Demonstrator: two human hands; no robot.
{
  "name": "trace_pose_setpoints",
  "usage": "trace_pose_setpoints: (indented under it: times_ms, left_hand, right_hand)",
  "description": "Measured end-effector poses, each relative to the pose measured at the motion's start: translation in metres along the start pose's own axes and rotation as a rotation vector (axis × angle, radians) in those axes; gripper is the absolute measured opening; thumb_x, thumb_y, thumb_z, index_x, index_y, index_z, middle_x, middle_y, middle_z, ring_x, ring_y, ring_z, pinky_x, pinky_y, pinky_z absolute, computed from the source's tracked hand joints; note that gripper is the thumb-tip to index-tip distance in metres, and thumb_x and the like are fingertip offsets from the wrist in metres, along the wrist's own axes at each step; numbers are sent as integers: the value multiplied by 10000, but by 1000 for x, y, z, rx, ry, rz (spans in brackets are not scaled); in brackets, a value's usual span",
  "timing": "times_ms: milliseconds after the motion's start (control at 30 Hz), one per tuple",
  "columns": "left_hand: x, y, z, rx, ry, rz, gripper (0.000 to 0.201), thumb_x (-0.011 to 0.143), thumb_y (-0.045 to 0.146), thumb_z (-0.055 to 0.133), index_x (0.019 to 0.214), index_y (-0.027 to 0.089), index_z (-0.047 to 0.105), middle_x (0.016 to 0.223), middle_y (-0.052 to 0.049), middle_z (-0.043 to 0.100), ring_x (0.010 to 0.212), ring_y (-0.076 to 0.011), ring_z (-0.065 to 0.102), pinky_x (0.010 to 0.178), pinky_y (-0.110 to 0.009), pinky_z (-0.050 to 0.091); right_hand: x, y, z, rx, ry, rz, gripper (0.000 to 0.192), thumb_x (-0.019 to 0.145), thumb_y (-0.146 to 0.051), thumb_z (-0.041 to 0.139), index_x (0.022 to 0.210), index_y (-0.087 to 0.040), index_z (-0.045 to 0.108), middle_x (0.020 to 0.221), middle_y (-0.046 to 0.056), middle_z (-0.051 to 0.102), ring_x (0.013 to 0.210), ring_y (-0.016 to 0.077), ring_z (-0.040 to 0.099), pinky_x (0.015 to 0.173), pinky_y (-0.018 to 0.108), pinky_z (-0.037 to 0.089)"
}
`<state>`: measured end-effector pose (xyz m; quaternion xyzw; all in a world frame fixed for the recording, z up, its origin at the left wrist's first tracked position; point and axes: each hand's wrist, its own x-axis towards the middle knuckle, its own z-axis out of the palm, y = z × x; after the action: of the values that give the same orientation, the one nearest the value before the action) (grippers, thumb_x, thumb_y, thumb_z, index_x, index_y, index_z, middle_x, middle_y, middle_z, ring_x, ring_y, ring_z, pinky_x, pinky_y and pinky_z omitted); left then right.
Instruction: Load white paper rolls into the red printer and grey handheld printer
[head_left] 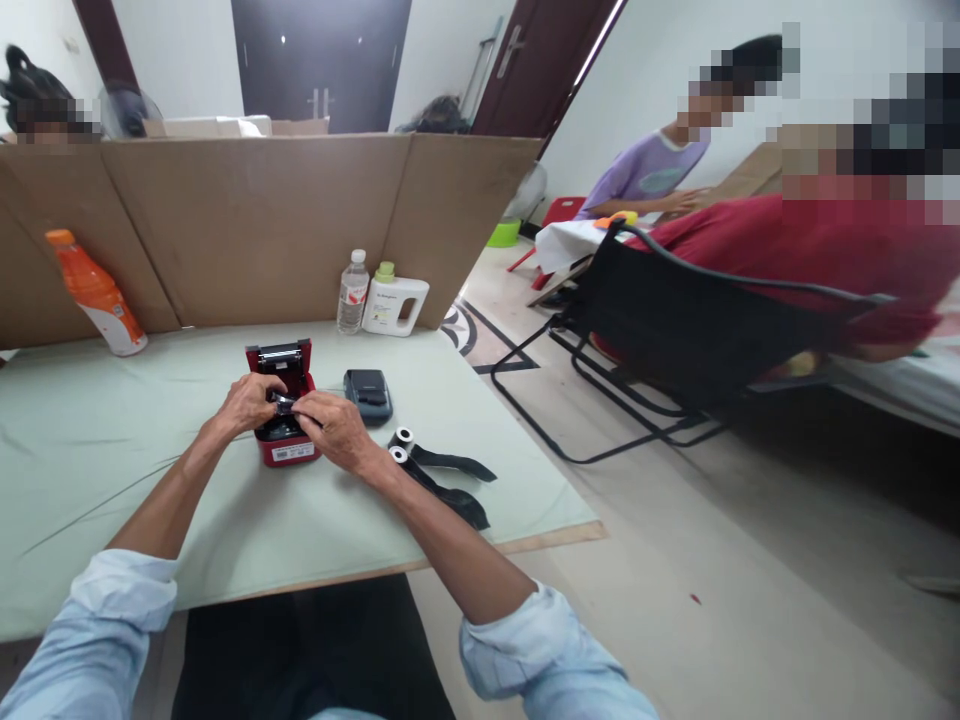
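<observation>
A small red printer (292,452) with its black lid (279,354) raised stands on the table before me. Both my hands are at its open compartment. My left hand (251,402) comes from the left, its fingers bent around a dark, shiny small piece (283,403). From the right, my right hand (330,425) pinches the same piece; its exact kind is too small to tell. To the right of the printer lies a dark grey-blue device (367,395). Closer to me, two black rolls (401,447) with white cores lie with black strips (454,462) trailing from them.
A cardboard partition (262,230) lines the table's back. Before it stand an orange bottle (97,290), a clear bottle (352,292) and a white jug (395,303). A thin dark cord (97,505) lies left. A black folding chair (637,330) holds a person in red; another wears purple.
</observation>
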<state>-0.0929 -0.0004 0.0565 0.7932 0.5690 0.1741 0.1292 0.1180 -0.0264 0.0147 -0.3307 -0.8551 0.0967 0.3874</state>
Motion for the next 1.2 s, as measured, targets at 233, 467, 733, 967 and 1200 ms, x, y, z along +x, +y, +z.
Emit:
trace_pose_setpoints:
  times_ms: [233, 467, 733, 967, 1200]
  left_hand:
    - [-1, 1, -4, 21, -46, 12, 367, 739, 173, 635, 1017, 279, 849, 996, -23, 844, 929, -259, 759, 847, -330, 550]
    - [3, 9, -2, 50, -112, -4, 356, 763, 148, 618, 1003, 273, 849, 984, -49, 841, 947, -285, 757, 961, -406, 528]
    - [-4, 1, -11, -119, 36, -3, 342, 750, 130, 553, 898, 248, 837, 953, -32, 830, 919, -249, 752, 926, -354, 559]
    - [-6, -30, -7, -267, 538, -171, 427, 766, 274, 683, 1181, 170, 693, 1194, -124, 727, 931, -237, 716, 804, -372, 605]
    - [2, -39, -2, -499, 425, -52, 569, 817, 332, 646, 1362, 172, 626, 1306, -152, 705, 1019, -252, 737, 726, -317, 591]
  right_hand:
    - [0, 1, 1, -22, -9, -6, 218, 982, -122, 601, 1024, -209, 797, 1087, 102, 764, 1014, 219, 704, 916, 335, 558]
    - [3, 5, -4, -65, -2, -14, 222, 986, -109, 593, 1043, -181, 795, 1066, 112, 747, 1002, 229, 682, 884, 330, 539]
    - [2, 5, -3, -135, -56, -35, 180, 985, -124, 641, 1036, -218, 785, 1004, 84, 739, 932, 227, 635, 836, 332, 491]
    - [-3, -5, 2, -179, -60, -89, 181, 1012, -149, 610, 997, -216, 778, 990, 93, 725, 942, 232, 607, 825, 343, 490]
    - [-16, -15, 9, -199, 23, -96, 203, 1029, -178, 572, 1044, -203, 773, 1068, 102, 699, 972, 231, 599, 859, 355, 500]
